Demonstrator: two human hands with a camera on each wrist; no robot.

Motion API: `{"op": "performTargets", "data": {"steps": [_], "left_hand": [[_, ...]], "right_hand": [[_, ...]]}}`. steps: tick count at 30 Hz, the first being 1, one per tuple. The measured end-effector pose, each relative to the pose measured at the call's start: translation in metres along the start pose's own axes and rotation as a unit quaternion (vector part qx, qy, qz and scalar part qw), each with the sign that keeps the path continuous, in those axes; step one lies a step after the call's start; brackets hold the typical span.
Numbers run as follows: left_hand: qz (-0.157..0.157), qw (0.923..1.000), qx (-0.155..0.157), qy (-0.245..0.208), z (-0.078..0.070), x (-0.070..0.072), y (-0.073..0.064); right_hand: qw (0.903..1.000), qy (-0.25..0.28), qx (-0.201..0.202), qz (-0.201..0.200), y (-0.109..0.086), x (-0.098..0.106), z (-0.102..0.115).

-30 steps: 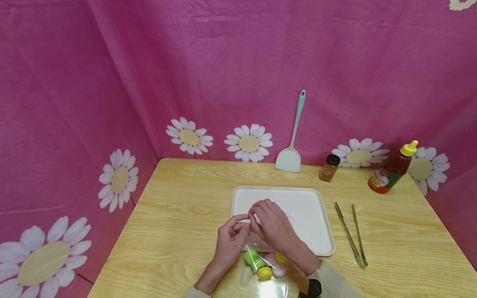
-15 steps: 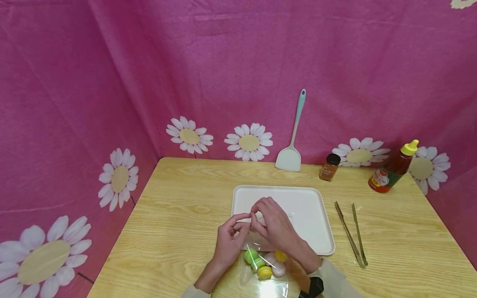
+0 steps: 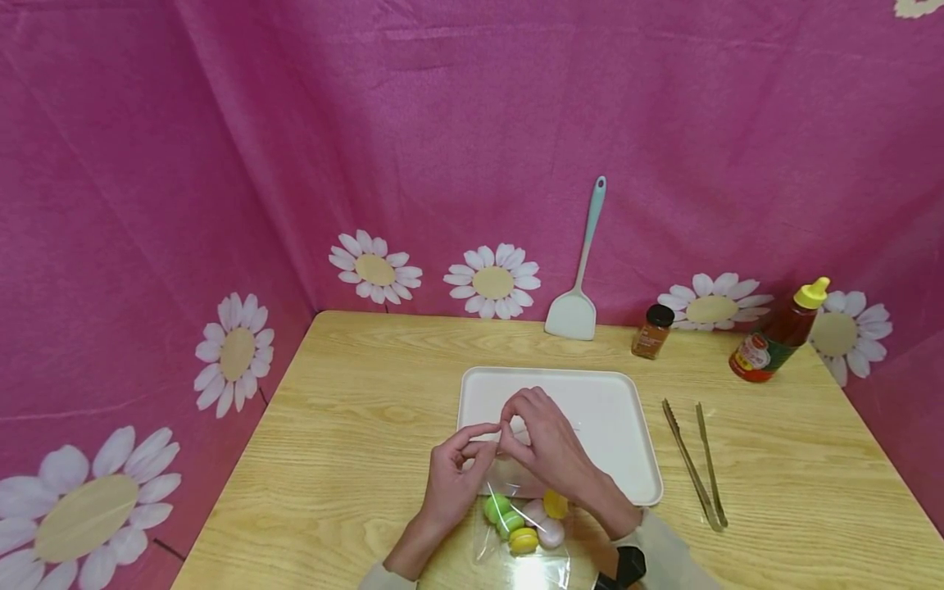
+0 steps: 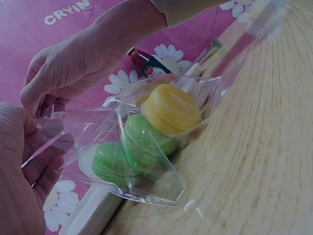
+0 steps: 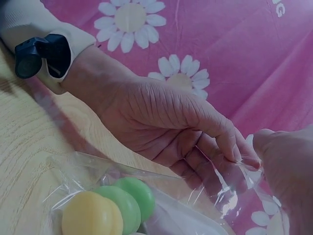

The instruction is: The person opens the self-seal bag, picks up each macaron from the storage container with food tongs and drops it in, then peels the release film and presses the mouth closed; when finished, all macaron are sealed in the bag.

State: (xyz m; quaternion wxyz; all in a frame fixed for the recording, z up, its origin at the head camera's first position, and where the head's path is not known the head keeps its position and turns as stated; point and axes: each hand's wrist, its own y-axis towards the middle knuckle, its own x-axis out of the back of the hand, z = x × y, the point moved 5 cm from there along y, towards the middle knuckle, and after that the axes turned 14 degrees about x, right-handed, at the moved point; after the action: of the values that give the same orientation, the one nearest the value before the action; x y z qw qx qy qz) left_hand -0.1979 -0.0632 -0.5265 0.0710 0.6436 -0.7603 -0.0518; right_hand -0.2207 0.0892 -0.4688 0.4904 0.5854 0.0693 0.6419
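A clear plastic bag point(image 3: 483, 547) holds several green, yellow and pale macarons point(image 4: 171, 110). Its filled end lies on the table by the tray's front edge, and its upper end rises between both hands. My left hand point(image 3: 451, 485) pinches the film with thumb and forefinger, as the right wrist view shows point(image 5: 166, 115). Opposite it, my right hand point(image 3: 549, 449) pinches the bag's upper edge, thumb and forefinger forming a loop. Both sets of fingertips are very close together. How the bag's mouth is closed cannot be made out.
A white tray point(image 3: 619, 442) lies just beyond the hands. Metal tongs point(image 3: 696, 467) lie to its right. Behind stand a spatula point(image 3: 571, 315) against the pink cloth, a black-lidded spice jar point(image 3: 652, 334) and a yellow-capped sauce bottle point(image 3: 770, 340).
My right hand has shifted slightly to the right and away from me, its thumb and forefinger now showing a rounder loop. My left hand has stayed nearly still, and the macarons have hardly moved.
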Motion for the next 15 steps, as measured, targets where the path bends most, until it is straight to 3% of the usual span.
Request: {"op": "performTargets", "data": {"steps": [11, 15], "left_hand": [[0.002, 1.0, -0.001, -0.007, -0.0002, -0.0007, -0.0002], [-0.004, 0.9999, 0.005, -0.01, -0.0007, -0.0001, -0.0007]], "right_hand": [[0.9998, 0.018, -0.006, -0.011, -0.0017, 0.0013, -0.0024], [0.9988, 0.034, -0.034, -0.012, -0.0018, 0.0056, -0.0061]]}}
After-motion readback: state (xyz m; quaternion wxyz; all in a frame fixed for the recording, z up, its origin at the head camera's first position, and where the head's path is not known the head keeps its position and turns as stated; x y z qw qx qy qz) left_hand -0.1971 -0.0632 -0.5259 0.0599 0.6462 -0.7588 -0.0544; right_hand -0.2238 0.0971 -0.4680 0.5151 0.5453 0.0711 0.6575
